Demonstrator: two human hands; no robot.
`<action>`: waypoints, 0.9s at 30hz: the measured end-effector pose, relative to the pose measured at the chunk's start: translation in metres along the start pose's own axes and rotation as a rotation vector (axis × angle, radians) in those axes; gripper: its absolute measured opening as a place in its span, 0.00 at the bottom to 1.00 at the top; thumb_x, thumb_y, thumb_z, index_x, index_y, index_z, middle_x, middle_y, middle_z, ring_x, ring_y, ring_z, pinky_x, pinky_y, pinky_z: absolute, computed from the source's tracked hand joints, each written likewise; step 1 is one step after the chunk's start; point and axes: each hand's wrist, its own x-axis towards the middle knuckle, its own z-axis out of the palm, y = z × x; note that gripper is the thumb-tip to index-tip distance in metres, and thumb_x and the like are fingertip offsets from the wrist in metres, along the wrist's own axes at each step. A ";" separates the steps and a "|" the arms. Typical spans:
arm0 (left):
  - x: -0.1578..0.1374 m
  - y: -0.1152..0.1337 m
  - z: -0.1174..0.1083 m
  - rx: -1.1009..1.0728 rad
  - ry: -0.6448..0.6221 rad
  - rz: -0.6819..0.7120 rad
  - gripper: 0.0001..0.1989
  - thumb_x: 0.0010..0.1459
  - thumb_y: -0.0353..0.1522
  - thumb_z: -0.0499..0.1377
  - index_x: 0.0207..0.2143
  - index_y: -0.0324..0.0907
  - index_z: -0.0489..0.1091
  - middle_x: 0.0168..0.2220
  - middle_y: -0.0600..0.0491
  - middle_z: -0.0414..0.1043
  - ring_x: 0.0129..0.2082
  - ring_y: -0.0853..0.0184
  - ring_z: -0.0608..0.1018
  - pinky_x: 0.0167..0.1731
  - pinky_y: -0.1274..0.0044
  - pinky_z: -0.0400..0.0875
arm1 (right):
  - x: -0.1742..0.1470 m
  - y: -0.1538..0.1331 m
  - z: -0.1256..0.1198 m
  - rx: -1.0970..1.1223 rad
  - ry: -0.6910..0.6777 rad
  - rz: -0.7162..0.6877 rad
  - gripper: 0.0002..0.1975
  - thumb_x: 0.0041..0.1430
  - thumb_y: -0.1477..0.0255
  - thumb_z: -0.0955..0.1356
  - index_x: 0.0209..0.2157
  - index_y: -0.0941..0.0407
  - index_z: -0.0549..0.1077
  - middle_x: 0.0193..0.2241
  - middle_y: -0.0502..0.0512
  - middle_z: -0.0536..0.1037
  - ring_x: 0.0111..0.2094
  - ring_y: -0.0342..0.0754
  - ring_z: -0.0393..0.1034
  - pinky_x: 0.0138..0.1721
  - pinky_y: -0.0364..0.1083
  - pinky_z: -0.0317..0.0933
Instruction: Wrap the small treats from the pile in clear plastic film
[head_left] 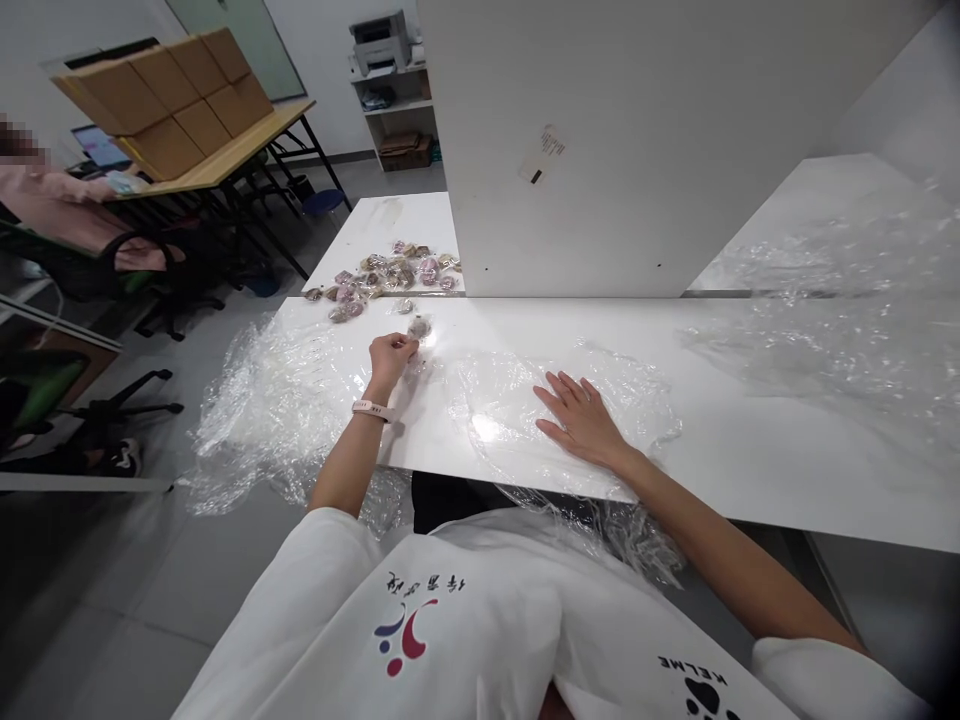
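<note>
My left hand (392,358), with a pale band at the wrist, is closed in a pinch at the edge of a small greyish piece in clear wrapping (419,327). Spread fingers and a flat palm mark my right hand (577,415), which rests on a sheet of clear plastic film (502,385) on the white table (705,440). Another small wrapped piece (405,307) lies just beyond my left hand. Farther off is a pile of pink and brownish wrapped pieces (386,272), too small to name exactly.
Crumpled clear plastic (262,400) hangs over the table's left end, and more plastic (847,330) heaps at the right. A white upright panel (570,150) rises behind the table. Cardboard boxes (172,95) stand on a wooden desk, where a person in pink (67,215) sits.
</note>
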 end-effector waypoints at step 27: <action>-0.136 0.089 0.022 0.074 -0.268 0.837 0.02 0.58 0.26 0.63 0.33 0.40 0.74 0.44 0.49 0.76 0.32 0.72 0.75 0.27 0.79 0.73 | 0.001 0.008 -0.047 0.293 0.326 0.093 0.21 0.70 0.57 0.58 0.58 0.47 0.70 0.61 0.54 0.69 0.61 0.57 0.59 0.58 0.62 0.58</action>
